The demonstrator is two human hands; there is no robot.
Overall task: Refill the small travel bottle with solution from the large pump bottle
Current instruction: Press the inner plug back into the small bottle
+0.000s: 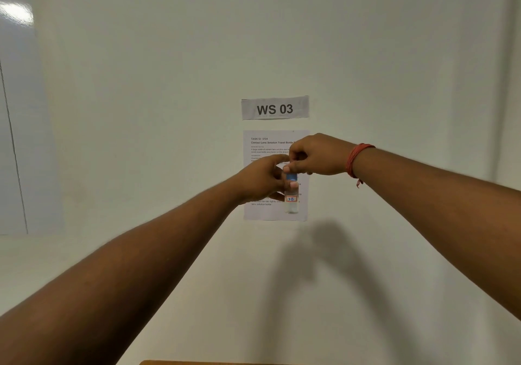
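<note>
Travel bottle: I see the small travel bottle (pixel 291 198) held upright in the air in front of the wall, between my two hands and over the printed task sheet (pixel 262 184). It is clear, with a small label in a red frame on its side, and its lower part hangs free below the fingers.
Cap: the blue cap (pixel 291 177) sits on top of the bottle, just under the right hand.
Left hand pose: the left hand (pixel 260 178) comes from the lower left with the arm stretched forward, and it is beside the bottle at the level of the neck.
Left grip: its fingers are curled round the upper body of the bottle, with one fingertip lying across the front just under the cap.
Right hand pose: the right hand (pixel 317 154) comes from the right, above the bottle, the wrist with a red thread band (pixel 355 159).
Right grip: its thumb and fingers are closed in a pinch on the blue cap from above.
Wall: a sign (pixel 275 108) reading "WS 03" is fixed above the sheet.
Desk: only a thin brown edge (pixel 214 362) shows at the bottom.
Pump bottle: I cannot see it in this view.
</note>
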